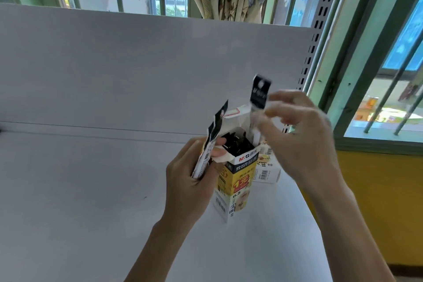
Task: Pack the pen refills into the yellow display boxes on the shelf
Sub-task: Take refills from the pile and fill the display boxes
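The right hand [295, 135] pinches one packaged pen refill [259, 98] between thumb and fingertips, the other fingers loosely spread; the refill stands nearly upright with its black header card uppermost and its lower end already inside the mouth of the open yellow display box [235, 181]. The hand is blurred, so the exact finger placement cannot be told. The left hand [192, 181] is closed around a small bundle of further refills [211, 142], their black-and-white cards fanned up and tilted to the left, just beside the box's left wall; whether that hand also steadies the box cannot be told.

The box stands upright on the white shelf [91, 190], its top flap raised at the back, and dark card tops of refills already packed show inside it. A second box [266, 167] of the same make lies on the shelf just behind and to the right.

The step in hand looks like dropping a single refill into the box, with the packing partly done. The next move probably calls for letting this refill slide down among the others, then drawing another from the left-hand bundle, taking care that cards do not catch on the flap.
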The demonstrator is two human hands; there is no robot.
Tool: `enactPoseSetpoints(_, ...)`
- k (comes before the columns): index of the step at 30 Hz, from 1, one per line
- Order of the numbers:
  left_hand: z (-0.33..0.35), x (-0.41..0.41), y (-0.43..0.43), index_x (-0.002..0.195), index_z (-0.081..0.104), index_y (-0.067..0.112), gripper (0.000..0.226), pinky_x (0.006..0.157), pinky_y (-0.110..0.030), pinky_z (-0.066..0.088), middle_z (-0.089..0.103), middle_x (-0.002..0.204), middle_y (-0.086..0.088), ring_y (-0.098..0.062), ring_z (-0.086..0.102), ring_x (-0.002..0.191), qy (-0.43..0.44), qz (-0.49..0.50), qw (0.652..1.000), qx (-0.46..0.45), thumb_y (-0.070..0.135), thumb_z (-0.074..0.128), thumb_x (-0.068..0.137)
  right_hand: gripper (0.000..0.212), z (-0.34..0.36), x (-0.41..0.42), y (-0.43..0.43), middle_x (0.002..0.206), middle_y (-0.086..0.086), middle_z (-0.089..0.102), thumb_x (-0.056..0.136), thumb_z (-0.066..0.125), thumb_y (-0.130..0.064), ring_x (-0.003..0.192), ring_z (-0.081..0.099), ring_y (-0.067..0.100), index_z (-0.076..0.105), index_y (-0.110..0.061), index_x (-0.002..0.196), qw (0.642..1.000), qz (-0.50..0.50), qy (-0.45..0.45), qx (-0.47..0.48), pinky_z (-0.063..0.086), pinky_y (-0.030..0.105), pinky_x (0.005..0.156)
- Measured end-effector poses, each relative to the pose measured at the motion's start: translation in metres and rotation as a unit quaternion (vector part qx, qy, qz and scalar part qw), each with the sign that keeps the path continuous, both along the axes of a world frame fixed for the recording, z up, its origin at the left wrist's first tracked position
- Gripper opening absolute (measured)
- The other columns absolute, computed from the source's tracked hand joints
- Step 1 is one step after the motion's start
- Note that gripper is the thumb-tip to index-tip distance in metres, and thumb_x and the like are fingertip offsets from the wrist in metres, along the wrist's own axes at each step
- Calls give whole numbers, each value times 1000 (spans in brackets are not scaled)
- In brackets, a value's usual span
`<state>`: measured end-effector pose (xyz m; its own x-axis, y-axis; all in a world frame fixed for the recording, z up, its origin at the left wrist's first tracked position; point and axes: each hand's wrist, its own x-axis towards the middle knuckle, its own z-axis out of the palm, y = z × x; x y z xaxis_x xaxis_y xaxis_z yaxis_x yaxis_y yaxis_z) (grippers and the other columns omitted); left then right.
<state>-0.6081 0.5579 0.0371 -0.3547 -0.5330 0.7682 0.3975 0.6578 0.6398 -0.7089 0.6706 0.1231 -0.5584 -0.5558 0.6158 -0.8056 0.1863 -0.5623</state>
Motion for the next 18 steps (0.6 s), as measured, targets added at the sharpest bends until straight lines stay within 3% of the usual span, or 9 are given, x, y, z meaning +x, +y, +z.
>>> enactPoseSetpoints(3, 4, 0, -3, 78, 64, 34, 31, 72, -22, 54, 66, 97, 19, -2, 63, 94, -24, 13, 1000, 13, 4, 58, 81, 18, -17, -3, -8, 116, -14, 51, 87, 59, -35, 106, 50, 8, 70, -21, 90, 994, 24, -34, 105, 38, 9, 69)
enactPoseSetpoints(5, 10, -1, -2, 74, 63, 36, 34, 70, -16, 52, 66, 94, 19, 1, 63, 90, -39, 32, 999, 13, 4, 56, 81, 26, -24, -1, -7, 128, -13, 46, 84, 63, -39, 110, 49, 6, 65, -25, 106, 999, 1, -46, 25, 42, 18, 85)
enactPoseSetpoints(6, 13, -2, -1, 73, 61, 37, 34, 67, -15, 51, 66, 92, 15, 0, 63, 86, -42, 50, 998, 8, 4, 56, 81, 32, -24, 3, -6, 125, -17, 45, 82, 64, -44, 106, 49, 0, 61, -29, 110, 999, -26, -22, -41, 42, 20, 85)
enactPoseSetpoints(8, 17, -3, 2, 73, 57, 31, 25, 59, -16, 49, 63, 78, 6, -3, 60, 75, -55, 92, 994, -14, 8, 55, 81, 29, -19, 11, 0, 100, -26, 52, 74, 60, -56, 86, 52, -7, 55, -38, 97, 992, -42, -17, -119, 42, 13, 69)
enactPoseSetpoints(9, 18, -4, 4, 74, 56, 26, 18, 55, -14, 46, 57, 71, 8, -4, 56, 68, -68, 117, 990, -38, 9, 54, 82, 31, -16, 17, 2, 84, -22, 58, 68, 56, -63, 74, 53, -4, 55, -38, 87, 991, -13, -46, -121, 41, 13, 60)
enactPoseSetpoints(11, 19, -6, 9, 77, 50, 22, 8, 48, -8, 36, 41, 67, 14, -2, 46, 59, -110, 158, 977, -97, 16, 51, 82, 43, -12, 31, 1, 72, -15, 62, 59, 52, -72, 58, 53, 1, 60, -33, 74, 993, 48, -85, -66, 39, 16, 51)
enactPoseSetpoints(13, 21, -7, 14, 79, 48, 22, 8, 43, -7, 32, 38, 70, 17, -7, 45, 57, -152, 184, 962, -135, 29, 51, 83, 50, -15, 41, -2, 67, -17, 62, 57, 52, -74, 56, 55, 0, 62, -27, 67, 998, 41, -48, -2, 38, 15, 52)
enactPoseSetpoints(16, 22, -6, 14, 80, 50, 18, 11, 43, -5, 25, 48, 73, 12, -12, 43, 52, -158, 194, 955, -162, 28, 53, 84, 32, -16, 45, -1, 58, -19, 59, 69, 60, -50, 54, 54, 2, 57, -22, 55, 998, 36, -46, -16, 39, 13, 50)
enactPoseSetpoints(18, 23, -5, 12, 82, 47, 20, 7, 42, -9, 30, 51, 76, 9, -10, 42, 50, -160, 177, 955, -176, 25, 51, 80, 27, -9, 42, 4, 56, -9, 62, 75, 61, -33, 46, 51, 6, 64, -14, 56, 990, 58, -113, -62, 40, 17, 44)
